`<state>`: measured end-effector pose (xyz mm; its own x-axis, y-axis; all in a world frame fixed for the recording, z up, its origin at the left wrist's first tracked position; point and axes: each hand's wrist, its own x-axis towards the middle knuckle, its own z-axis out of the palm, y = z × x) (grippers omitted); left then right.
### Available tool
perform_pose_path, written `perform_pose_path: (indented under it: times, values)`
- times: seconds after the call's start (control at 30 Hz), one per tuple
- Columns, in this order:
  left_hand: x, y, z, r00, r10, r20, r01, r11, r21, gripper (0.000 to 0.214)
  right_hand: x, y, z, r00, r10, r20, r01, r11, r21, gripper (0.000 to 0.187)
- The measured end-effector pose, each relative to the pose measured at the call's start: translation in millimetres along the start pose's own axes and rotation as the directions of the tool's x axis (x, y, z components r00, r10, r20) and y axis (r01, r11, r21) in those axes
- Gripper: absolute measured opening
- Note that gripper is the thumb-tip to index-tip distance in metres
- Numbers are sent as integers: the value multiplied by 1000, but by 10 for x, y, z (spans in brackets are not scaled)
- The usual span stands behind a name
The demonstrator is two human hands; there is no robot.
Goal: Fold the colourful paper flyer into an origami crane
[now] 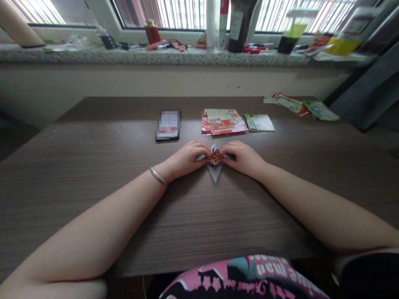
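A small folded paper piece (215,164), with red and yellow print in its middle and a plain pale point toward me, lies on the table between my hands. My left hand (193,155) pinches its left side between thumb and fingers. On the right side, my right hand (240,155) grips it in the same way. My fingertips cover parts of both side edges. Just beyond my hands lies a stack of red and cream printed paper sheets (224,121). To the right of that stack is a smaller pile of green and white paper (260,123).
A phone (168,125) with a blurred-out screen lies left of the paper stack. Green and red paper strips (291,104) are at the table's far right. Bottles, pens and small items crowd the granite windowsill (187,58) behind the brown wooden table (93,166).
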<state>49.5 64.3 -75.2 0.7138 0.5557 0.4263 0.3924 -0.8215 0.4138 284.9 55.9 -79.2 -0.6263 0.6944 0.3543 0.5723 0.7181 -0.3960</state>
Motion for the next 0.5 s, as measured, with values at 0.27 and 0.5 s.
perform_pose_path:
  times: [0.27, 0.5]
  values:
    - [6, 13, -17, 997, -6, 74, 0, 996, 87, 15, -24, -50, -34, 998, -41, 46, 47, 991, -129, 18]
    - [12, 61, -53, 990, 10, 141, -36, 982, 186, 20, -50, -201, -64, 992, -50, 115, 88, 933, -350, 24]
